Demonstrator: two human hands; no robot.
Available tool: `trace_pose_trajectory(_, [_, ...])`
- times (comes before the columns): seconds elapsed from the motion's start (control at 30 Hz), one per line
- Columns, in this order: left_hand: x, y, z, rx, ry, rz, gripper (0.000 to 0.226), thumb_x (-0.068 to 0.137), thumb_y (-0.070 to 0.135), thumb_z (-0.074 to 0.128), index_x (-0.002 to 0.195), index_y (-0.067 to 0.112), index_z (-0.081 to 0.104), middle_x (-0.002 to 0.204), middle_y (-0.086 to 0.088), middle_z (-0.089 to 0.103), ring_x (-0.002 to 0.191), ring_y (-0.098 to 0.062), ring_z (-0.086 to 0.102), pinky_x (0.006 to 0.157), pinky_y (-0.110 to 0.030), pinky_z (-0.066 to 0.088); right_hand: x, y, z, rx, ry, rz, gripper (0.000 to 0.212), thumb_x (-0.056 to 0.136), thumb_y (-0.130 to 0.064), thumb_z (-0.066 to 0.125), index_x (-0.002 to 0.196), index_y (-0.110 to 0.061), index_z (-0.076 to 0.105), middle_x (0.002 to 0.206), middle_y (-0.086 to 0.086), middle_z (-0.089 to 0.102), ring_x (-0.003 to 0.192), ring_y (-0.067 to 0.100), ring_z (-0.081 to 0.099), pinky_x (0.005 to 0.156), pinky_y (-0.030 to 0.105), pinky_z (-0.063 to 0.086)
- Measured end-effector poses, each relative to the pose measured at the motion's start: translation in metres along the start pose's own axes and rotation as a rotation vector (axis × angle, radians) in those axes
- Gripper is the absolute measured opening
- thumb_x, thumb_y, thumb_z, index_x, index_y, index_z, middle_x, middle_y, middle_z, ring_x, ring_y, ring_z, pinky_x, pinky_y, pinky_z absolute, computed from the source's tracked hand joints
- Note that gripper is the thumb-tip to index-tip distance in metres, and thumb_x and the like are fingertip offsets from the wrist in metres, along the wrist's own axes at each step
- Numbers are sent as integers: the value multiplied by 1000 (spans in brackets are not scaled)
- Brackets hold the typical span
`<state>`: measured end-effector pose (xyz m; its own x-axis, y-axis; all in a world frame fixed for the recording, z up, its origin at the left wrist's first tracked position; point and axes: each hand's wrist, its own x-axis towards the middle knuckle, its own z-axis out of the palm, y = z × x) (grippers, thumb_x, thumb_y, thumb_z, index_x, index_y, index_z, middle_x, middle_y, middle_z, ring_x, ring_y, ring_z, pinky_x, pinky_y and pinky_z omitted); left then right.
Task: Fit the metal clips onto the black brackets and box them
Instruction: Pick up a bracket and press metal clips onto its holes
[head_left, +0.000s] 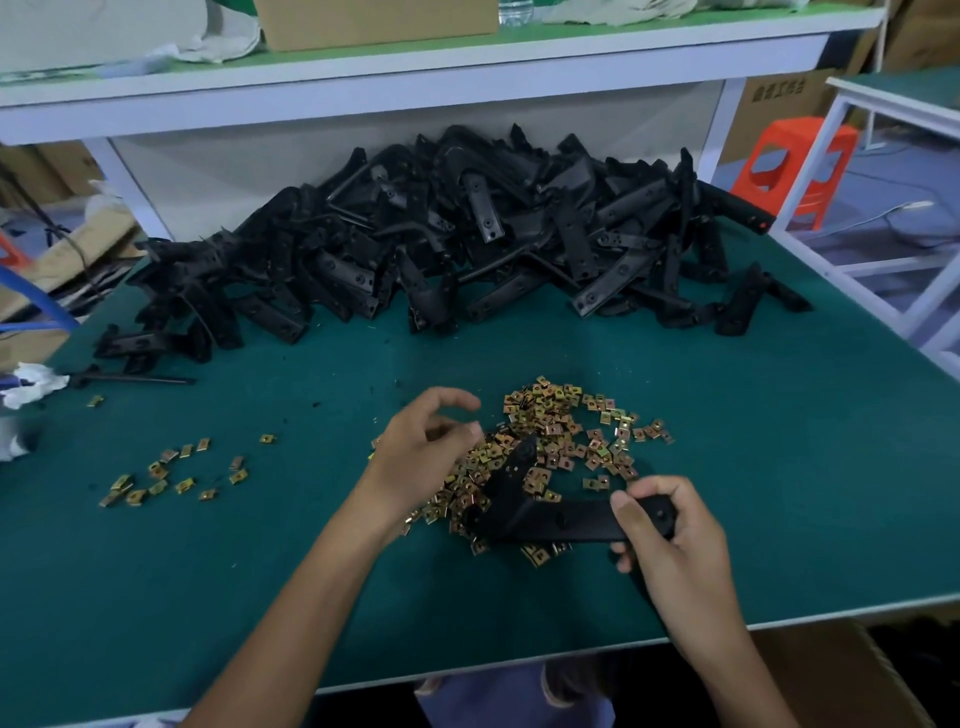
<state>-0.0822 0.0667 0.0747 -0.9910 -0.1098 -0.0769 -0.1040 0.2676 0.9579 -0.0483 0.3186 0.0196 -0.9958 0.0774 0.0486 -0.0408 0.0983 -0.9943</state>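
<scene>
Black plastic, bent in an L: one bracket (545, 514) lies across the near edge of the clip heap (561, 431), its short arm pointing up into the heap and its long arm running out to the right of it. The right hand (670, 540) grips the far end of that long arm, thumb on top and fingers curled underneath. The left hand (421, 452) hovers over the left side of the heap with its fingers bent and thumb drawn towards the fingertips. The blur there hides whether a clip is pinched between them.

The heap itself is a loose spread of small brass-coloured metal clips on the green table mat (779, 441). Well to the left of the heap lies a thinner scatter of the same clips (166, 475). Beyond the heap, against the back of the table, sits a big tangled pile of black brackets (441, 244). Left of the heap and farther back, a thin black rod (140, 379) lies flat beside a crumpled white rag (31, 384). Nearer than the heap, below the table's front edge on the right, a cardboard box (831, 675) shows. Far behind and right of the heap stands an orange stool (795, 166).
</scene>
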Motion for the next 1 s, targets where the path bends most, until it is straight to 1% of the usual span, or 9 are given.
trace_pose_trajectory(0.1, [-3,-1,1,35,5,-6,15,96,22,68,94,36,74,91,-10,72,75,-12,63,76,-34,56,-1,0,0,0,-1,-5,18,95,-19,68,84,-32,62,70,0,66,55,18,63,52,24,52])
trace_pose_trajectory(0.17, [-5,-4,0,1,-21,-10,16,93,20,72,99,34,76,90,1,74,82,-12,69,75,-23,58,-1,-1,0,-1,1,-5,18,95,-20,69,84,-33,62,71,1,66,55,18,64,52,24,52])
trace_pose_trajectory(0.23, [-5,-6,-1,-33,-48,-19,19,92,15,72,100,32,77,88,8,75,84,-9,70,77,-17,55,0,-1,1,-5,10,-9,18,94,-20,69,84,-33,62,72,-1,67,55,17,64,52,24,52])
trace_pose_trajectory(0.37, [-3,-12,3,-5,-21,-56,20,96,19,68,92,35,79,88,10,74,91,-17,70,88,-30,58,0,1,1,-12,13,-11,16,94,-22,69,85,-34,62,72,0,66,54,16,64,52,22,51])
trace_pose_trajectory(0.47, [-3,-13,7,-4,-36,-66,20,97,19,67,92,35,79,90,14,75,90,-8,70,91,-30,57,0,1,0,-17,14,-5,14,94,-23,69,86,-33,62,74,1,67,55,17,64,52,23,52])
trace_pose_trajectory(0.6, [-4,-12,10,-25,-125,-86,31,102,17,59,102,41,77,95,26,73,94,8,64,92,-19,50,0,1,1,-17,16,0,16,94,-22,69,86,-34,62,76,1,68,54,16,64,51,21,51])
trace_pose_trajectory(0.67, [-5,-11,11,-75,-175,-107,32,103,13,56,110,37,76,100,21,73,95,6,65,91,-17,50,0,1,1,-18,17,1,16,94,-23,69,86,-35,62,75,2,68,54,15,64,52,21,51])
trace_pose_trajectory(0.8, [-2,-12,10,-24,-200,-88,27,101,15,60,115,35,72,98,5,69,85,1,64,74,-11,49,0,0,1,-15,15,10,16,94,-23,69,86,-35,62,76,3,68,55,15,65,51,21,51])
trace_pose_trajectory(1.0, [4,-8,3,-42,-297,-133,29,97,11,64,121,28,67,94,1,75,84,-12,69,78,-27,57,0,0,0,-25,9,10,20,95,-21,69,85,-36,62,76,1,69,55,15,65,51,22,51])
